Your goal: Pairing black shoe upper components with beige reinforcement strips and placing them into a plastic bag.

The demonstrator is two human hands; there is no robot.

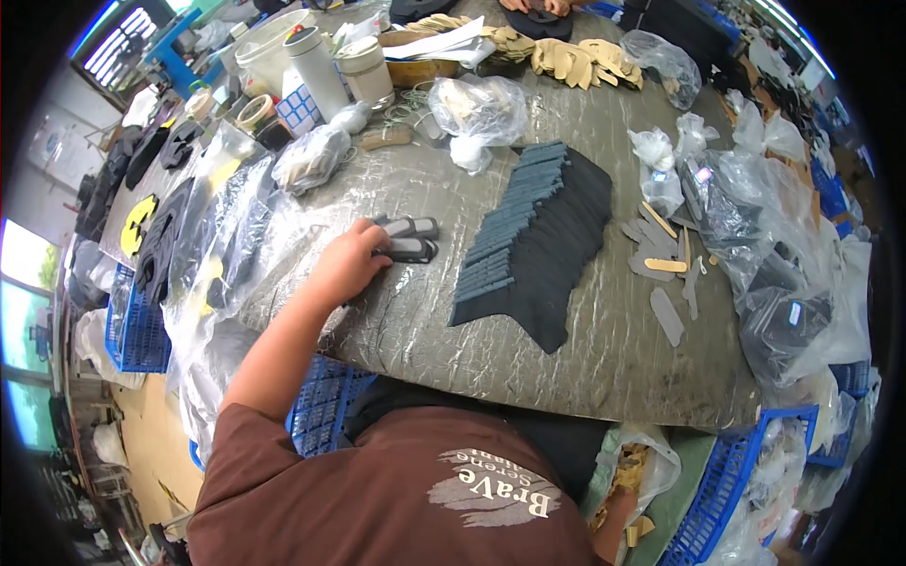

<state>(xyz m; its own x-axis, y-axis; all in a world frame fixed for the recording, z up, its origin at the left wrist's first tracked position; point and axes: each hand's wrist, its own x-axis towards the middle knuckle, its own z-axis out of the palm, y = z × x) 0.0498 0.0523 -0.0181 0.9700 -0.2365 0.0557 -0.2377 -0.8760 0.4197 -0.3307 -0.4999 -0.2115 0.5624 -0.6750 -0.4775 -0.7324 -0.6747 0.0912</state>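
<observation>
My left hand (351, 259) rests at the table's left part, its fingers curled over a few small dark grey padded strips (412, 247) with rounded ends. To its right lies a fanned row of overlapping dark fabric pieces (543, 241) with blue-grey edges. At the lower right, below the table edge, my right hand (616, 512) reaches down into an open bag (661, 476) holding tan pieces (632, 465). Its fingers are hidden there, so their hold does not show.
Loose grey strips (668, 316) and tan sticks (666, 265) lie on the table's right side. Clear plastic bags (479, 108), a grey cylinder (317, 71) and tan gloves (585, 62) stand farther back. Blue crates (326, 401) flank me below. Another person's hands (547, 6) show at the far edge.
</observation>
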